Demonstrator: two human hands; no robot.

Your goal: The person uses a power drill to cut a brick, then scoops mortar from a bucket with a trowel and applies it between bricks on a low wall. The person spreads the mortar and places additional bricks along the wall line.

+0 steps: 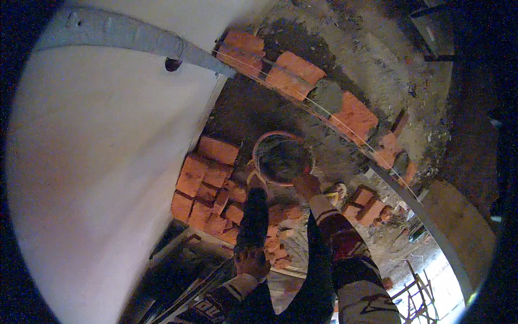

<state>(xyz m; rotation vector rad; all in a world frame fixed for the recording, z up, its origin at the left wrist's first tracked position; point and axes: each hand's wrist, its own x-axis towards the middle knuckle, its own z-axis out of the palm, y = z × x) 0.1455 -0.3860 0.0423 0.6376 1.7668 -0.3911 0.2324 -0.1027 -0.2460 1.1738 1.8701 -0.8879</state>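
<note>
A round basin with an orange-red rim [271, 135] stands on the ground in the middle, holding dark grey wet mortar [283, 161]. My right hand [307, 187] grips the rim at its near right side; the fingertips are partly hidden. My left hand [252, 263] lies on my left trouser leg, with nothing seen in it. Just left of the basin is my sandalled foot [256, 178]. Beyond it, a low course of orange bricks [294, 75] runs diagonally, with grey mortar [327, 96] between some of them and a pale string line [324, 112] along them.
Stacked orange bricks [200, 181] stand left of my foot, beside a pale wall [102, 140]. More loose bricks [368, 208] lie to the right near a yellow-strapped sandal [338, 193]. A grey column or beam [124, 33] crosses the upper left.
</note>
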